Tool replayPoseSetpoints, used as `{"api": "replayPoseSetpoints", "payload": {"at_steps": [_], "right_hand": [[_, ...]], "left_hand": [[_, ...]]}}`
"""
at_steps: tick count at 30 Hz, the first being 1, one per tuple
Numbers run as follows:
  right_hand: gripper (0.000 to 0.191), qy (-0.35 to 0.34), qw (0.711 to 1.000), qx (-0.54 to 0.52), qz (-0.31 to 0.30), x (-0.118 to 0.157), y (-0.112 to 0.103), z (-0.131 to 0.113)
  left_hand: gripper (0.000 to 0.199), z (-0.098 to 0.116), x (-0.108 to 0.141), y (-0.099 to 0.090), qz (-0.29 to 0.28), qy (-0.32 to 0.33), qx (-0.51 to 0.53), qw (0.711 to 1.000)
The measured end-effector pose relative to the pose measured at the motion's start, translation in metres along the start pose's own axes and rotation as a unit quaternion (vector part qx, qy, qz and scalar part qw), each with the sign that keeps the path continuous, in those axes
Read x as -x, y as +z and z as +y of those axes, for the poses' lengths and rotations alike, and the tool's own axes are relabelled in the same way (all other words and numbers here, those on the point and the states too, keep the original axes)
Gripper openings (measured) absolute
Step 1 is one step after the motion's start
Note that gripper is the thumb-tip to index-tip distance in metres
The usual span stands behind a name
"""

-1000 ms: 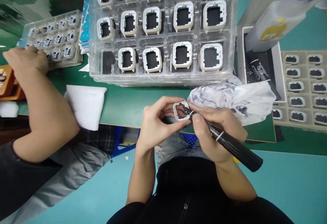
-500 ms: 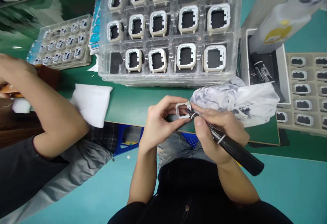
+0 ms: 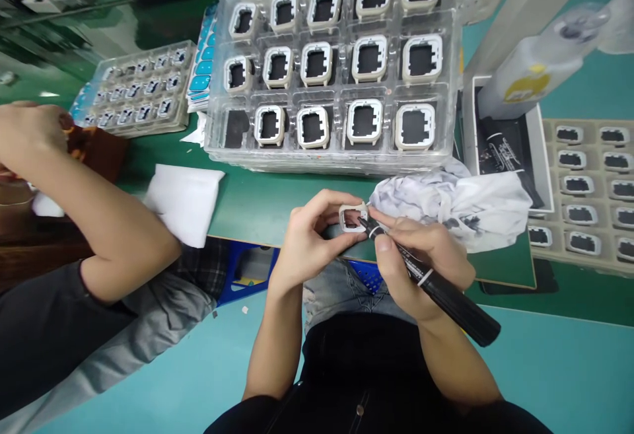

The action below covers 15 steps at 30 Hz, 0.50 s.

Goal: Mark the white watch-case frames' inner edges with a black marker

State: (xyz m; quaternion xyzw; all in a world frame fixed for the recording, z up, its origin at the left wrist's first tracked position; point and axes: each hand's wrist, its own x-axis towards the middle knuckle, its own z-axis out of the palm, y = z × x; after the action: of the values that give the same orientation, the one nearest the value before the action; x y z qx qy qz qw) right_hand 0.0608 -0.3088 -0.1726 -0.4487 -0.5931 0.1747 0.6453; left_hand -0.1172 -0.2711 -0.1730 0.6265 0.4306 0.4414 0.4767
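Small white frame (image 3: 341,218) held above the near edge of the green surface (image 3: 257,203) — clamped in the grip of the left hand (image 3: 308,237). Black marker (image 3: 446,295) clamped in the grip of the right hand (image 3: 428,259), its tip set at the frame's 3 o'clock side; contact cannot be made out. Clear tray (image 3: 331,162) of similar frames (image 3: 364,137) seen at 12 o'clock; crumpled cloth (image 3: 448,206) at 3 o'clock.

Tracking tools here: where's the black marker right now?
In the head view, the black marker is right of centre in the right hand, its tip at the white frame held by the left hand.
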Motion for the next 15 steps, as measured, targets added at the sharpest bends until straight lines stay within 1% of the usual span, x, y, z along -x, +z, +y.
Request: {"api": "replayPoseSetpoints", "payload": {"at_steps": [3, 6, 11, 15], "right_hand": [[0.012, 0.017, 1.0, -0.012, 0.006, 0.001, -0.001, 0.001], [0.013, 0.038, 0.999, -0.028, 0.005, 0.001, -0.001, 0.002], [0.012, 0.064, 0.998, -0.023, -0.011, 0.002, -0.001, 0.003], [0.011, 0.064, 0.998, -0.014, -0.009, 0.003, -0.002, 0.003]], "left_hand": [[0.051, 0.003, 0.001, 0.002, 0.003, -0.027, 0.014, 1.0], [0.052, 0.006, 0.003, 0.004, 0.013, -0.047, -0.004, 0.999], [0.048, 0.01, 0.002, 0.008, 0.027, -0.044, -0.013, 0.999], [0.048, 0.011, 0.001, 0.008, 0.031, -0.046, -0.007, 0.998]]}}
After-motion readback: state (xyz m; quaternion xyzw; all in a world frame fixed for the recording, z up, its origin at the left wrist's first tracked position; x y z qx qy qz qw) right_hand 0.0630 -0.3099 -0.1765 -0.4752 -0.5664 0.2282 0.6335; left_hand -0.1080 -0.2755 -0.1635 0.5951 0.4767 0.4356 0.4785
